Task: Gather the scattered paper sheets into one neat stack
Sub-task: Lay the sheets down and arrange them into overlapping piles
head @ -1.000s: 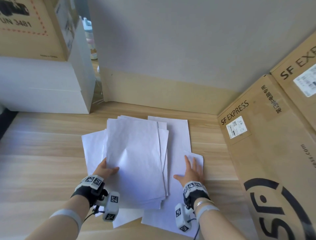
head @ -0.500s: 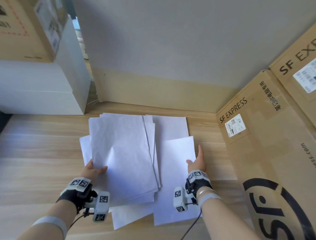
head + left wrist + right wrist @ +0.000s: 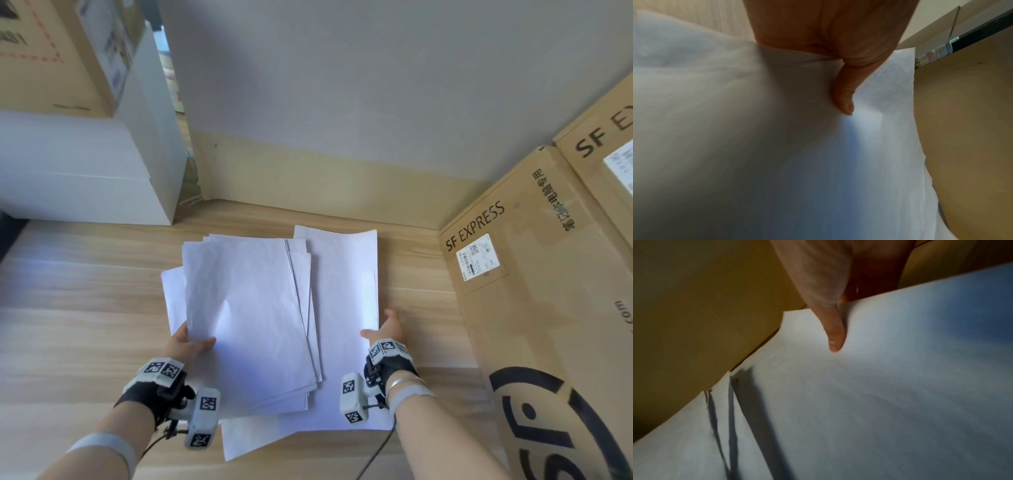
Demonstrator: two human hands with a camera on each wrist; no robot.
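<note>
White sheets (image 3: pixel 260 308) are spread in a loose, overlapping pile on a wooden table (image 3: pixel 85 308), between a white box (image 3: pixel 78 171) at the far left and an SF Express carton (image 3: pixel 534 291) at the right. The edges of the pile are not squared: several sheets are fanned out at the far side, one corner is seen sticking out at the left, and another sheet pokes out at the near edge.

The upper bundle is gripped at its left edge by the left hand (image 3: pixel 186 344), with the thumb (image 3: pixel 844 97) laid on top of the paper and the fingers tucked beneath it. That side of the bundle appears to be lifted slightly off the sheets below, though this cannot be settled from the blurred left wrist view.

A wide sheet at the right of the pile is pinched at its right edge by the right hand (image 3: pixel 385 330). The thumb (image 3: pixel 833 331) is pressed on its top face and the fingers are hidden under it. This sheet is partly covered by the left bundle. Marker-tagged wrist cameras are worn on both forearms, and a cable is seen trailing from the right one.
</note>
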